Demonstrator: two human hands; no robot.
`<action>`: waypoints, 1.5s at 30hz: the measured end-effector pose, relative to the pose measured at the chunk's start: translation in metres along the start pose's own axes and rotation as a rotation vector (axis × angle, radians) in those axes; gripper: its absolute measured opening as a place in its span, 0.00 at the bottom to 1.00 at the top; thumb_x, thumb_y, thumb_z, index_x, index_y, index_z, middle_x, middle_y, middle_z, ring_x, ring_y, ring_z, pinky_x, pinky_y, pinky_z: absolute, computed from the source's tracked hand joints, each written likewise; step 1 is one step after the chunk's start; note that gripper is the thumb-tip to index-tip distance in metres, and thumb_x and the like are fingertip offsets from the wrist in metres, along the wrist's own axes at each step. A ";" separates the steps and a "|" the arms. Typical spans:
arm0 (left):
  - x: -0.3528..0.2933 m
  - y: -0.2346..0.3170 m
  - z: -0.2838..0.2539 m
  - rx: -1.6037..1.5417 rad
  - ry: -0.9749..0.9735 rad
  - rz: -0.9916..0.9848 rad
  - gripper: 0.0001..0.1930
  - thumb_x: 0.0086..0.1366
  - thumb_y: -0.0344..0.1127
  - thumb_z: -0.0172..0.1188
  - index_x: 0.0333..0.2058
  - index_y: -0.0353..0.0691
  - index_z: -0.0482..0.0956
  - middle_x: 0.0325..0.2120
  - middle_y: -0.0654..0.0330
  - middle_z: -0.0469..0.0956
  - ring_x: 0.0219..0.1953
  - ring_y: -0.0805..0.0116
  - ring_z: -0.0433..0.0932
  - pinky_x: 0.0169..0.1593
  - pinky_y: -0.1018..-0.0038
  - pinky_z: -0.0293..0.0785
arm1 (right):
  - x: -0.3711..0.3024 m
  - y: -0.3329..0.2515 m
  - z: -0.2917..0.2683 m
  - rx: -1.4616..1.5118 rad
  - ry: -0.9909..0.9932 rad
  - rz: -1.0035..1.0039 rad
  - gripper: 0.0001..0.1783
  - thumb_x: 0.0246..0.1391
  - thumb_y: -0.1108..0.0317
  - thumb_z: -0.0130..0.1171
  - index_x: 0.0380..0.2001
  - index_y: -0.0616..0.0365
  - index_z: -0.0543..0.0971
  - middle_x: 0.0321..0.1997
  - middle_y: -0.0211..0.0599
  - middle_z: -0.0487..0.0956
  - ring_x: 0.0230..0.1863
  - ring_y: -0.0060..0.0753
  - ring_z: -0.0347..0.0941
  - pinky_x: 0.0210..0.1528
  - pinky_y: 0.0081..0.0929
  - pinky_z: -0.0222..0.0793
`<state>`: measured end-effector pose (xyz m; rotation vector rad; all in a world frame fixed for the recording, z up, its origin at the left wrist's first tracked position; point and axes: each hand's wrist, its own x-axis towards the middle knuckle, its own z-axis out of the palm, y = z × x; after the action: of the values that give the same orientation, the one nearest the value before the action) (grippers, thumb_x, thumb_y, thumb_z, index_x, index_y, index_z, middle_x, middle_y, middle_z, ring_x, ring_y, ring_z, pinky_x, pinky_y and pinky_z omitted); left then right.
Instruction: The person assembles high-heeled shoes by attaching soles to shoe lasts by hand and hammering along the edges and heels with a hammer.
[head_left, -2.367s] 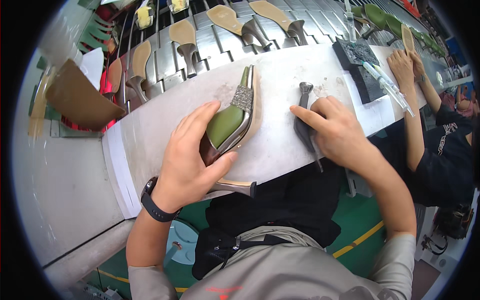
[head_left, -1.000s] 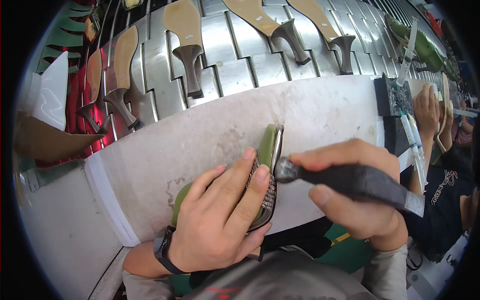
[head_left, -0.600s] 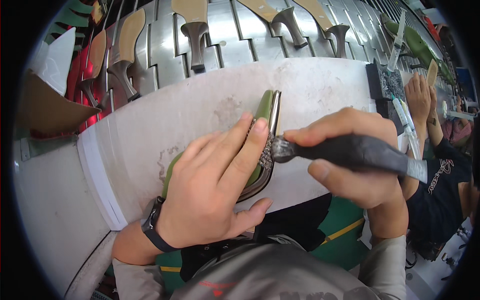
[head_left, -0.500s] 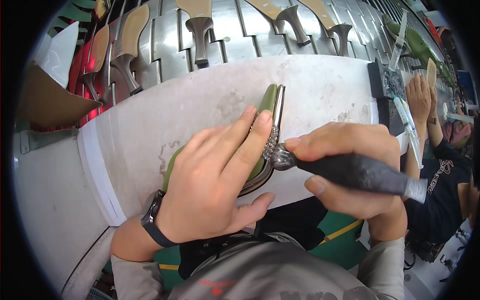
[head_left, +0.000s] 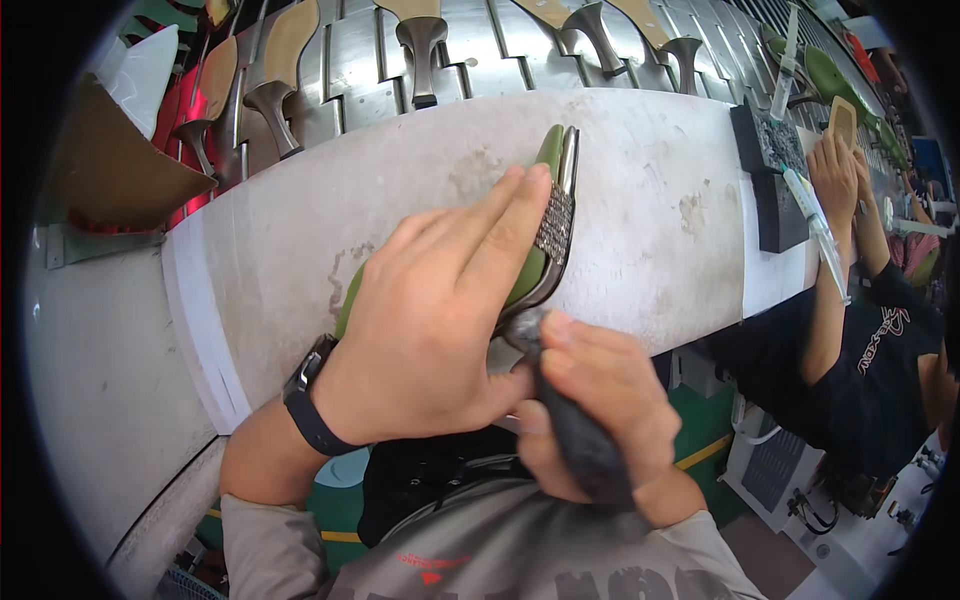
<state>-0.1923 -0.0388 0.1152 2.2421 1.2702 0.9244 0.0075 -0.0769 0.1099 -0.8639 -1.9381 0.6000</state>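
Your left hand (head_left: 430, 300) is clasped around the green shoe (head_left: 528, 278) over the white table (head_left: 650, 200), between the near and far edges, toe aimed at the far one, glittery band (head_left: 556, 222) in plain sight! Your right hand (head_left: 615, 400), blurred, is wrapped round the black tool (head_left: 583, 445), its rounded head right at the shoe's rim close to the near edge, while a black block (head_left: 781, 215) sits toward the table's right end.
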 end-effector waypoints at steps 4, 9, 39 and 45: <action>-0.011 -0.008 -0.002 0.038 -0.019 0.074 0.54 0.50 0.33 0.74 0.75 0.27 0.58 0.61 0.39 0.76 0.56 0.38 0.78 0.61 0.57 0.72 | -0.005 -0.004 0.020 0.107 0.026 -0.029 0.20 0.50 0.79 0.71 0.48 0.73 0.82 0.44 0.56 0.87 0.48 0.59 0.86 0.54 0.44 0.84; -0.028 -0.035 -0.026 -0.106 -0.098 -0.008 0.39 0.68 0.45 0.68 0.71 0.31 0.68 0.63 0.42 0.77 0.61 0.44 0.78 0.66 0.59 0.71 | 0.002 0.015 -0.005 0.020 -0.004 -0.126 0.21 0.47 0.79 0.74 0.47 0.70 0.83 0.47 0.54 0.87 0.48 0.55 0.86 0.51 0.41 0.85; -0.044 -0.035 -0.011 -0.140 0.142 -0.070 0.17 0.76 0.34 0.56 0.56 0.29 0.82 0.50 0.43 0.85 0.50 0.46 0.84 0.56 0.61 0.78 | -0.024 0.002 0.026 0.142 -0.049 -0.051 0.25 0.40 0.81 0.76 0.47 0.67 0.84 0.48 0.53 0.87 0.48 0.54 0.87 0.50 0.39 0.85; -0.045 -0.037 -0.013 -0.116 0.161 -0.032 0.17 0.75 0.33 0.58 0.56 0.28 0.82 0.50 0.42 0.85 0.49 0.45 0.84 0.55 0.60 0.79 | -0.020 -0.001 0.025 0.048 -0.085 -0.112 0.27 0.40 0.80 0.77 0.48 0.66 0.84 0.49 0.54 0.87 0.49 0.55 0.87 0.51 0.41 0.86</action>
<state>-0.2402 -0.0580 0.0856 2.0884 1.2814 1.1562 -0.0080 -0.0941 0.0878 -0.7054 -2.0250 0.6227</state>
